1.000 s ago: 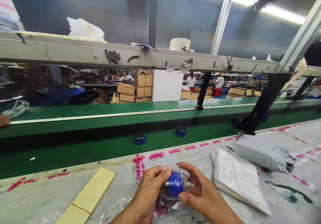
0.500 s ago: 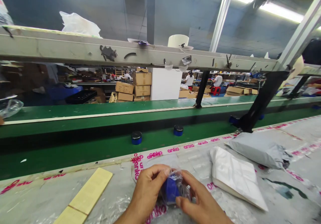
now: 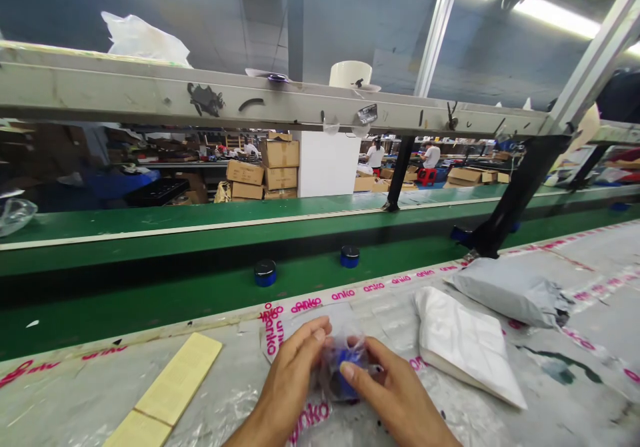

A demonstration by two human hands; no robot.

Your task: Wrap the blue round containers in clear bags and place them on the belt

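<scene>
A blue round object [image 3: 345,373] in a clear plastic bag is between my hands, low in the centre of the head view. My right hand [image 3: 395,387] grips it from the right, thumb across its front. On the left, my left hand [image 3: 297,367] has its fingers bent together at the bag's edge; their contact with the plastic is partly hidden. Two blue tubs with black lids, one [image 3: 265,273] on the left and one [image 3: 349,256] on the right, stand on the green conveyor belt [image 3: 165,300] beyond the worktable.
Yellow label sheets [image 3: 170,387] lie at left on the plastic-covered table. A white stack of bags [image 3: 465,347] and a grey package [image 3: 510,290] lie at right. A shelf beam [image 3: 300,107] spans overhead; black posts rise behind. Two people sit far off.
The blue object has turned within its bag, and my right thumb has moved up over its front. My left fingers have lifted slightly. The whole view has shifted a little.
</scene>
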